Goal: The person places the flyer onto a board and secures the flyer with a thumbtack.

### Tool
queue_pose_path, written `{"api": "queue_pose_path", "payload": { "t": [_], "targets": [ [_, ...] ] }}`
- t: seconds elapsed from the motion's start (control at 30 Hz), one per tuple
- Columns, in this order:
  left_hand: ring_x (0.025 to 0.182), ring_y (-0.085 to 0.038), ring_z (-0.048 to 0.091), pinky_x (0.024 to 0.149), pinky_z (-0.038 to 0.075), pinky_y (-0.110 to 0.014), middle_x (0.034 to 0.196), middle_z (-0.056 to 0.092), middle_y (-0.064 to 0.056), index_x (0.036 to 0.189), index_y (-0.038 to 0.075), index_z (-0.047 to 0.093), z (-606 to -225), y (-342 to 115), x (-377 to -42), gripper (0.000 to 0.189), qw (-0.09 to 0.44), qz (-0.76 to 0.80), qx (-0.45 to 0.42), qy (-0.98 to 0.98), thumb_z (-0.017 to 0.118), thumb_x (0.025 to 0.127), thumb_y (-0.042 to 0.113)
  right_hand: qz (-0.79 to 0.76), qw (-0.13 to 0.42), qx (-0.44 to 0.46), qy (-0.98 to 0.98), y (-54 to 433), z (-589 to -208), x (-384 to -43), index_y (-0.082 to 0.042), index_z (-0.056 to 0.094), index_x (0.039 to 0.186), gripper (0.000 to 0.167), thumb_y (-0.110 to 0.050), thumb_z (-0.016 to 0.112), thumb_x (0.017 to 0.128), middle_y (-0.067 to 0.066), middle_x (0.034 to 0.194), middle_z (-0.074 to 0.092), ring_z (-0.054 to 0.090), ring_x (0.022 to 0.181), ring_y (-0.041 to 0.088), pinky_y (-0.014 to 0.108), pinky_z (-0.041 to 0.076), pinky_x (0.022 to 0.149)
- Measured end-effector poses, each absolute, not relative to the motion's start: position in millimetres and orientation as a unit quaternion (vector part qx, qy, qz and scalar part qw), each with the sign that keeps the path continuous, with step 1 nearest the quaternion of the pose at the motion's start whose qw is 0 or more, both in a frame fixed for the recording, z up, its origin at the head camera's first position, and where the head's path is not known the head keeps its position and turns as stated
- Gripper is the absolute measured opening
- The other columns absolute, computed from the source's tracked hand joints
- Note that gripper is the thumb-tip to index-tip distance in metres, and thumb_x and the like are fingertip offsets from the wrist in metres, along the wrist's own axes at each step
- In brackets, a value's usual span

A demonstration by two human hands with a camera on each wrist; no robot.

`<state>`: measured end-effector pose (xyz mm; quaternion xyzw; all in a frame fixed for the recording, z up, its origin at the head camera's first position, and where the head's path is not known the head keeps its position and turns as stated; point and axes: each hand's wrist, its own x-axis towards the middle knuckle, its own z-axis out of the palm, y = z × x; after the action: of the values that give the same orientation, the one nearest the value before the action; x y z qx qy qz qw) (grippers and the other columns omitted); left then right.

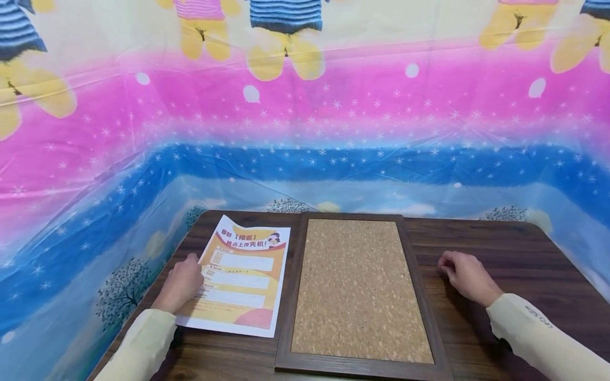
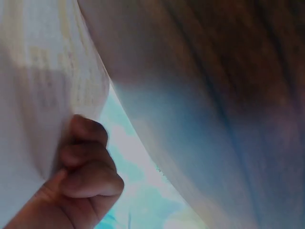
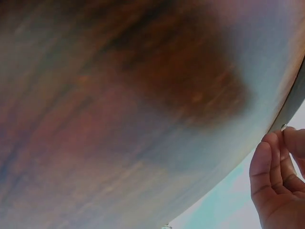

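My left hand [image 1: 183, 280] pinches the left edge of a printed paper flyer [image 1: 243, 286], yellow, orange and white with a red headline. In the left wrist view the curled fingers [image 2: 93, 176] meet the flyer's edge [image 2: 43, 95]. To the right of the flyer lies a cork board [image 1: 359, 286] in a dark brown frame, its cork face bare. My right hand [image 1: 469, 275] is over the table to the right of the board. Thumb and fingers come together there around a tiny shiny piece [image 3: 284, 127], too small to name.
The dark wood-grain table [image 1: 500, 243] has rounded far corners. A printed curtain [image 1: 333, 106] in pink and blue, with snowflakes and trees, hangs behind the table and along its sides. The flyer's upper left corner curls up.
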<state>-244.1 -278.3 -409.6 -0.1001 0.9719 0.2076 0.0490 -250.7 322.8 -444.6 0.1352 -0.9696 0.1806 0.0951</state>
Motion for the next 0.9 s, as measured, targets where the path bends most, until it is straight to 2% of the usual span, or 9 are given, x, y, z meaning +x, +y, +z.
{"api": "queue_pose_path", "payload": {
  "t": [0.2,0.43,0.63,0.9],
  "targets": [
    [0.084,-0.037,0.056,0.074,0.045,-0.052,0.107,0.05,-0.036,0.134,-0.018,0.026,-409.1,-280.7,-243.9,0.046,0.022,0.21,-0.094,0.973,0.044,0.096,0.0,0.185,0.11,0.148,-0.965,318.5,-440.4,-250.9,-0.005,0.064,0.087,0.011,0.006,0.062,0.086,0.003,0.079,0.06,0.054,0.067,0.014,0.038,0.046,0.059],
    [0.089,-0.039,0.054,0.077,0.043,-0.053,0.107,0.05,-0.035,0.133,-0.018,0.028,-403.1,-279.1,-242.4,0.044,-0.007,0.215,-0.111,0.97,0.043,0.095,-0.001,0.188,0.128,0.158,-0.961,315.4,-433.9,-251.2,-0.004,0.065,0.089,0.01,0.005,0.061,0.087,0.006,0.082,0.062,0.056,0.069,0.016,0.038,0.046,0.06],
    [0.077,-0.031,0.054,0.064,0.042,-0.04,0.093,0.052,-0.026,0.123,-0.015,0.037,-394.6,-276.7,-235.9,0.031,-0.022,0.238,-0.118,0.964,0.039,0.098,0.003,0.192,0.132,0.164,-0.959,312.9,-428.2,-251.8,-0.004,0.065,0.091,0.011,0.005,0.06,0.088,0.007,0.084,0.062,0.056,0.069,0.015,0.038,0.047,0.061],
    [0.08,-0.032,0.053,0.066,0.043,-0.042,0.099,0.052,-0.027,0.126,-0.013,0.036,-385.5,-263.0,-230.8,0.033,-0.022,0.253,-0.101,0.962,0.034,0.1,0.006,0.198,0.142,0.167,-0.955,310.9,-425.8,-250.8,-0.004,0.064,0.092,0.011,0.005,0.06,0.088,0.008,0.085,0.062,0.055,0.069,0.015,0.037,0.046,0.06]
  ]
}}
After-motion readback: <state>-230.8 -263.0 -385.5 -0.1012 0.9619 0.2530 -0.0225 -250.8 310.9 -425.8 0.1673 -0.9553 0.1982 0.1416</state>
